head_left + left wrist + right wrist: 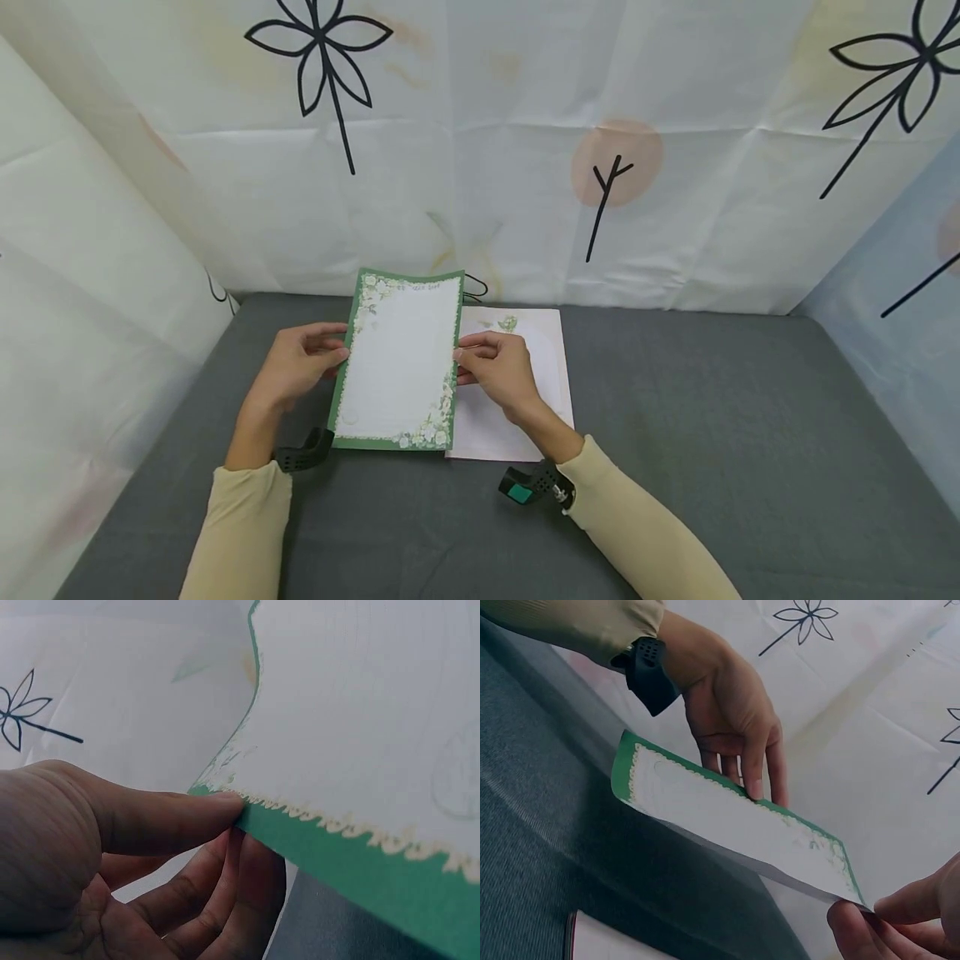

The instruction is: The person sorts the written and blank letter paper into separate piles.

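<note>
A sheet of paper [401, 358] with a green border and white flowers at its corners is held between both hands. My left hand [294, 365] pinches its left edge, thumb on the printed face and fingers behind, as the left wrist view shows. On the opposite edge, my right hand [501, 371] pinches the sheet between thumb and fingers. The right wrist view shows the sheet raised above the table and slightly bowed. Partly covered by it in the head view, a pale pad of paper [517, 429] with a green leafy print at its top lies on the table.
A dark grey cloth covers the table [697, 442]. White fabric [510, 208] printed with black flower and twig outlines hangs along the back, with more fabric at both sides. Each wrist wears a black camera mount [303, 452].
</note>
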`<state>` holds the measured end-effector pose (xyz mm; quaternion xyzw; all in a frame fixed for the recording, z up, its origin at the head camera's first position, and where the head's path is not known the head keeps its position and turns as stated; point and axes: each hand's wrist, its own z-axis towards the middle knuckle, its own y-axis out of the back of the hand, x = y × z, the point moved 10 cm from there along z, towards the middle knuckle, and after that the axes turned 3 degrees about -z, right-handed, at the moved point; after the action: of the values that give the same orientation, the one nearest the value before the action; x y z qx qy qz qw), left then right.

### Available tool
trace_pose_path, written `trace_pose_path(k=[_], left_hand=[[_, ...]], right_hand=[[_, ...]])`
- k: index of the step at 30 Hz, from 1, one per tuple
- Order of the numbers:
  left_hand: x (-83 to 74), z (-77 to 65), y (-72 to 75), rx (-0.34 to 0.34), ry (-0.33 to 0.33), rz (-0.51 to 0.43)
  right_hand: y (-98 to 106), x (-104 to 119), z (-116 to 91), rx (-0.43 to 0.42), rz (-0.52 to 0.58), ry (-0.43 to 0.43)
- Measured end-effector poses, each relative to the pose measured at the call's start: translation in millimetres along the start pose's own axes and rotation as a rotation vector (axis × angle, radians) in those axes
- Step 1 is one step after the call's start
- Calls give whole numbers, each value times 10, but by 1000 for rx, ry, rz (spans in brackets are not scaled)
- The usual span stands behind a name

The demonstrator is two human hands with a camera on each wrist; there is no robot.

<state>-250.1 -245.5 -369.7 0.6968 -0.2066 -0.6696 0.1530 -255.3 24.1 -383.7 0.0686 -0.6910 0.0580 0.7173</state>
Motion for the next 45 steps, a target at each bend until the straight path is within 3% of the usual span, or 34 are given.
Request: trace_pose_path(k=[8, 18, 26, 37, 45], left_hand=[[122, 21, 93, -31, 21, 55], [293, 56, 116, -96, 106, 74], [363, 60, 123, -119, 110, 126], [448, 54, 131, -125, 168, 145], [496, 67, 150, -126, 178, 160]], right_hand=[[-196, -88, 87, 11, -92, -20], [-380, -165, 156, 53, -290, -36], [-426, -230, 178, 66, -397, -69], [-483, -234, 204, 113, -525, -83], [-518, -242, 210, 140, -574, -87]])
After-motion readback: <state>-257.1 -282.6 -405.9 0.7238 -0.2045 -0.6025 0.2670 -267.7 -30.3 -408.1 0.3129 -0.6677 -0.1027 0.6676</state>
